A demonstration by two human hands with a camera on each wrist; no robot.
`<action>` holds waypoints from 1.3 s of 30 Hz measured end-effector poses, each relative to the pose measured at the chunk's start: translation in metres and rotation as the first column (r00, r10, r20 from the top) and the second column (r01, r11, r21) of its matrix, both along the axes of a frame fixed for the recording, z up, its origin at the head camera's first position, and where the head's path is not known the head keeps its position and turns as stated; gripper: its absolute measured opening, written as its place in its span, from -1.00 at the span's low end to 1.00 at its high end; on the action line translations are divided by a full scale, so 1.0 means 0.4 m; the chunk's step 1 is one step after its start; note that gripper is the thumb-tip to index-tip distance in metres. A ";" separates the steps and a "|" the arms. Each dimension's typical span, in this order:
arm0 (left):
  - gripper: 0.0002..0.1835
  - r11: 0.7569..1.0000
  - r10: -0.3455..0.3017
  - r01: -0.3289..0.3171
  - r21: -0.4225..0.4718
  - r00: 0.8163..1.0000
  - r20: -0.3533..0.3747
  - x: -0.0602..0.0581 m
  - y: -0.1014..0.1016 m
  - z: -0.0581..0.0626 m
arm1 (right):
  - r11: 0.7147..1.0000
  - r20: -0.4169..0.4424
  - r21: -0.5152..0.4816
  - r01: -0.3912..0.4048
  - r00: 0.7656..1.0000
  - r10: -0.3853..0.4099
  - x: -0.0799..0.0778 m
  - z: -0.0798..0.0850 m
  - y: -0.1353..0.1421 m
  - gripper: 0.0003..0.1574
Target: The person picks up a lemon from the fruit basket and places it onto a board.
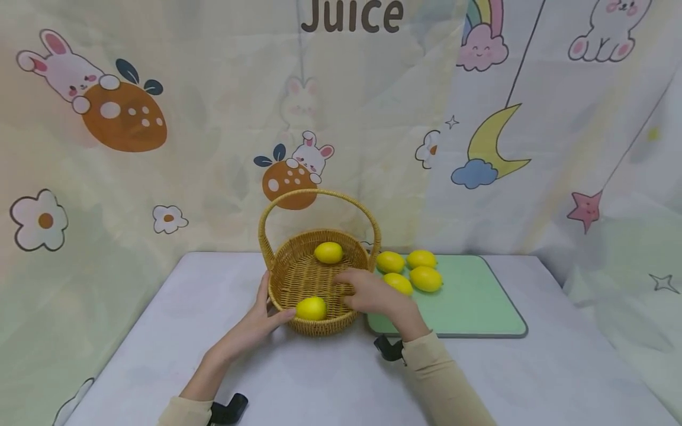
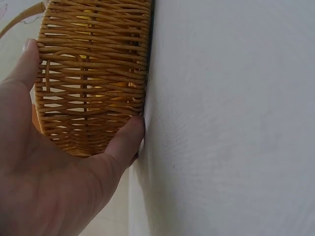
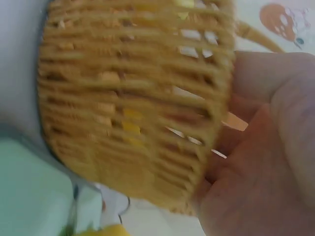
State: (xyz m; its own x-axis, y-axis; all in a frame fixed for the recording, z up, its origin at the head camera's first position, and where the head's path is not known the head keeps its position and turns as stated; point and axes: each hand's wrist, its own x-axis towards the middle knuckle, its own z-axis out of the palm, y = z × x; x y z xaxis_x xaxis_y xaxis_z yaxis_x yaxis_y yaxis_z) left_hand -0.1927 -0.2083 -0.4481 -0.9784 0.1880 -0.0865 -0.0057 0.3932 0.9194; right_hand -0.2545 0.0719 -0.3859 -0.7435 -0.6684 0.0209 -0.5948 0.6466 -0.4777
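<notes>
A round wicker basket (image 1: 303,278) with a tall arched handle stands on the white table. It has one lemon (image 1: 328,252) at its far side and a second lemon (image 1: 311,308) near the front rim. My left hand (image 1: 253,328) holds the basket's left side, thumb over the rim; the left wrist view shows its fingers against the wicker wall (image 2: 93,73). Over the right rim reaches my right hand (image 1: 375,293), its loosely bent fingers inside the basket with nothing visible in them. Wicker partly hides those fingers in the right wrist view.
A pale green cutting board (image 1: 469,302) lies right of the basket and bears several lemons (image 1: 425,278) at its far left corner. Behind the table (image 1: 319,378) hangs a printed curtain (image 1: 213,118).
</notes>
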 end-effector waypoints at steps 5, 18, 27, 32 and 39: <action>0.18 1.000 0.001 -0.001 -0.012 1.000 0.018 0.002 -0.002 -0.004 | 0.998 -0.013 0.058 -0.007 1.000 0.008 0.019 -0.010 -0.043 -0.37; 0.15 1.000 -0.009 0.009 0.010 1.000 -0.003 -0.004 -0.004 0.000 | 0.996 0.013 0.083 -0.037 0.999 0.036 0.018 -0.025 -0.101 -0.38; 0.16 1.000 -0.004 0.005 0.019 1.000 -0.015 -0.005 -0.005 -0.003 | 0.995 -0.041 0.093 -0.026 0.999 0.030 0.003 -0.033 -0.107 -0.40; 0.17 1.000 -0.004 0.004 0.015 1.000 -0.011 -0.003 -0.003 -0.001 | 0.997 -0.056 0.079 -0.022 0.998 0.027 0.010 -0.021 -0.098 -0.37; 0.17 1.000 -0.005 0.005 0.005 1.000 -0.001 -0.002 -0.005 -0.001 | 0.999 -0.064 -0.011 -0.034 0.997 0.033 0.018 -0.003 -0.064 -0.30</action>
